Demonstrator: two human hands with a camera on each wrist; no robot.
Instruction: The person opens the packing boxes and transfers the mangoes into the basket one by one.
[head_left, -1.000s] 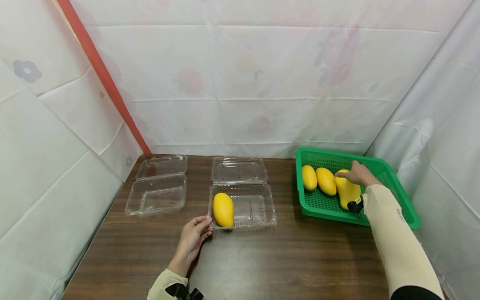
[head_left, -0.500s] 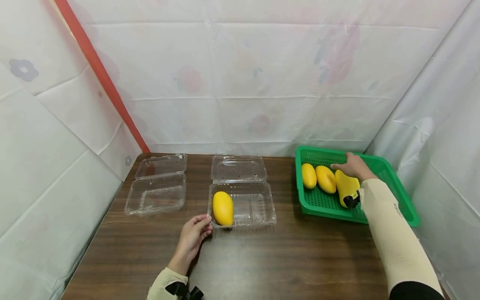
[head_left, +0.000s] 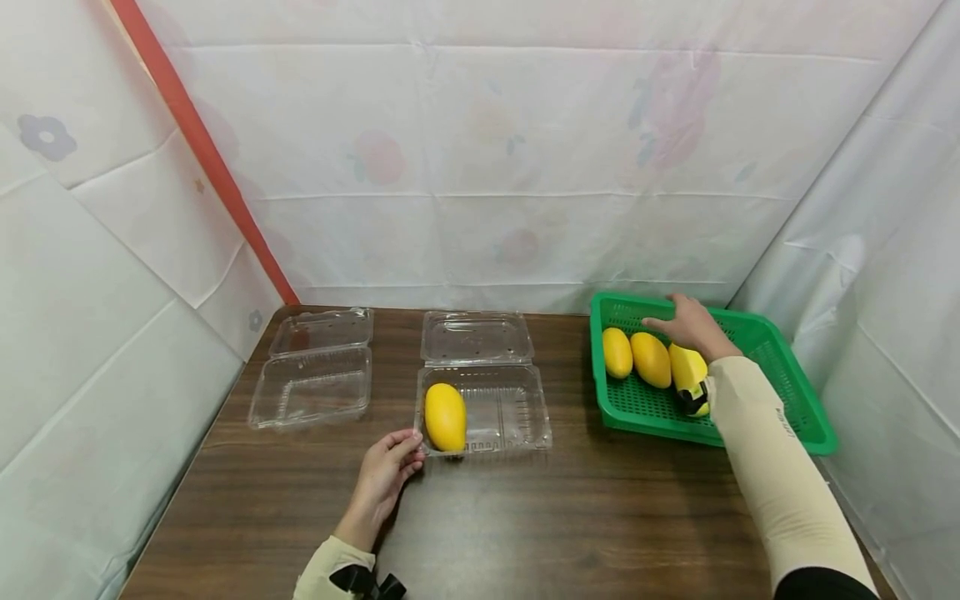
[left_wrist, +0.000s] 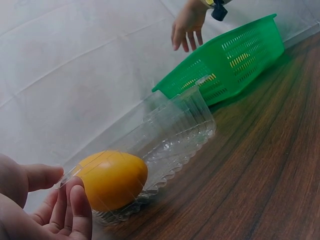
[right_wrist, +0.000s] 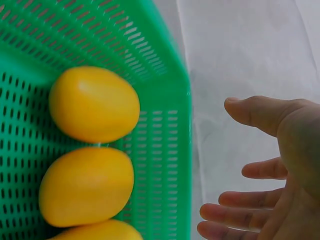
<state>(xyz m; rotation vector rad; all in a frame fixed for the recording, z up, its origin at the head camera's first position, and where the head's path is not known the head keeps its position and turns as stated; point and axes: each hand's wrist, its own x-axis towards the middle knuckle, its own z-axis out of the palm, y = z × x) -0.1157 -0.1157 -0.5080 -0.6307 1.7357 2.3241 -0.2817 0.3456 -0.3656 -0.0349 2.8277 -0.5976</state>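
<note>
My left hand (head_left: 390,471) pinches the near left corner of a clear plastic clamshell box (head_left: 510,408), its lid laid back. One yellow mango (head_left: 446,418) lies at the left inside this box; in the left wrist view the mango (left_wrist: 114,180) sits right beside my fingertips. Above the green basket (head_left: 652,427) hovers my right hand (head_left: 693,323), fingers spread and holding nothing. Beneath and beside it lie a left mango (head_left: 617,353), a middle mango (head_left: 651,360) and a right mango (head_left: 687,367), the last partly hidden by the wrist strap. The right wrist view shows the hand (right_wrist: 270,175) apart from the fruit.
A second clear clamshell box (head_left: 315,387) lies opened at the left of the brown wooden table (head_left: 480,525). White printed sheeting (head_left: 480,167) hangs behind and at both sides. The basket's raised rim stands around the mangoes at the right.
My right hand has moved left over the basket, from above the right mango towards the middle one. The left hand keeps its hold on the box corner.
</note>
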